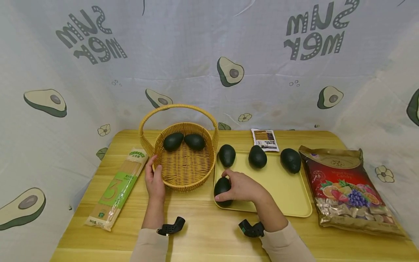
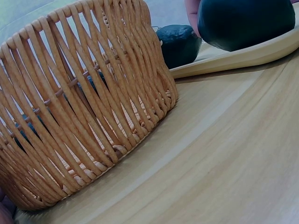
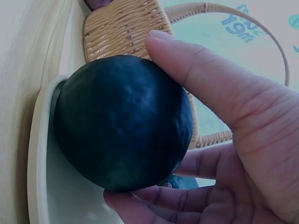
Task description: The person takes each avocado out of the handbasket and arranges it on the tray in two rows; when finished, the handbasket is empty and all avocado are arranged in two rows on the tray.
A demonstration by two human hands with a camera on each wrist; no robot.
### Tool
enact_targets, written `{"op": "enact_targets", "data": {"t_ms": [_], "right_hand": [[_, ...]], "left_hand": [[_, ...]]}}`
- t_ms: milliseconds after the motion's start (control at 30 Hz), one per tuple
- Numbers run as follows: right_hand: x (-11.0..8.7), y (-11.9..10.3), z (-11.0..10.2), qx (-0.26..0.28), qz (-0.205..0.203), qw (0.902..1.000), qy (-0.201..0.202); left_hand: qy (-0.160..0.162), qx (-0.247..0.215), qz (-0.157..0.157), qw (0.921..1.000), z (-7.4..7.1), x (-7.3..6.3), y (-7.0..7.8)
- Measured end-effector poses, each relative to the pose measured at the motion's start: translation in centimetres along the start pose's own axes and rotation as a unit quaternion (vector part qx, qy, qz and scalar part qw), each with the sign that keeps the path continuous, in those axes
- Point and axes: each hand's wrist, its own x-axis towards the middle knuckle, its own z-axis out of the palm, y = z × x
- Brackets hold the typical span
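My right hand point(image 1: 236, 187) grips a dark avocado point(image 1: 222, 187) point(image 3: 122, 122) at the near left corner of the yellow tray point(image 1: 278, 182), thumb and fingers curled round it. Three more avocados point(image 1: 227, 155) point(image 1: 257, 157) point(image 1: 290, 160) lie along the tray's far side. My left hand point(image 1: 154, 178) rests against the left outer wall of the wicker basket point(image 1: 183, 165) point(image 2: 79, 107), thumb near its rim. Two avocados point(image 1: 173, 141) point(image 1: 194, 141) lie inside the basket at the back. The left wrist view shows the basket wall close up and the held avocado point(image 2: 245, 23) beyond it.
A long spaghetti pack point(image 1: 118, 187) lies left of the basket. A small sachet point(image 1: 265, 139) sits behind the tray. A large red candy bag point(image 1: 347, 189) lies at the right. The wooden table point(image 1: 203, 233) is backed by a printed cloth.
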Motion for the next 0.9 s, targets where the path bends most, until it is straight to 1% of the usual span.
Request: {"op": "enact_targets", "data": {"t_ms": [400, 567, 733, 833, 900], "right_hand": [[-0.4, -0.5, 0.0, -0.007, 0.012, 0.9999, 0.000], [-0.5, -0.6, -0.2, -0.001, 0.015, 0.9999, -0.009], [-0.8, -0.7, -0.4, 0.004, 0.027, 0.9995, -0.014], [-1.1, -0.8, -0.7, 0.011, 0.025, 0.9996, -0.011], [-1.3, -0.9, -0.9, 0.018, 0.027, 0.9995, 0.002]], "left_hand": [[-0.002, 0.000, -0.006, 1.0000, 0.0, -0.1, 0.0], [-0.003, 0.001, -0.008, 1.0000, -0.1, -0.1, 0.1], [-0.002, 0.002, -0.011, 0.9999, -0.1, -0.1, 0.1], [-0.002, 0.002, -0.011, 0.9999, -0.1, -0.1, 0.1], [-0.002, 0.001, -0.010, 0.9999, -0.1, -0.1, 0.0]]}}
